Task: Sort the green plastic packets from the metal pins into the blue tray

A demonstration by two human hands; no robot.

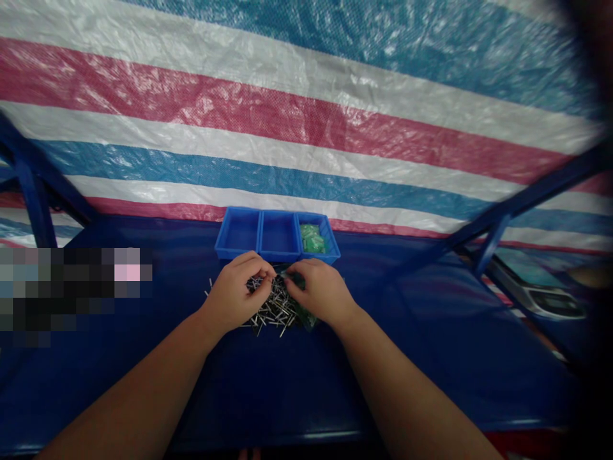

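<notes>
**Thin metal pieces (pixel 275 312) are lying heaped on the blue worktop (pixel 287 396)**

The metal pieces are sitting near the middle of the worktop, closer to its back edge than its front, a few of them straying toward the left edge. Above them the person's left hand (pixel 242 291) is curving inward, thumb and forefinger lying close at the tips; whether they are pinching anything, I cannot tell. The right hand (pixel 320 287) is facing it, fingers curling, thumb near the forefinger (something small is showing between the two hands, too tiny to name), and its grip I cannot make out either. Under the right hand a dark greenish bag (pixel 306 318) is lying against the heap. Just behind, near the back edge, a three-part blue tray (pixel 279 230) is standing, with green packets (pixel 313 239) resting in its right compartment. Past the back edge a striped sheet (pixel 297 115) is hanging; beyond the right edge a scale (pixel 553 301) is showing.
</notes>
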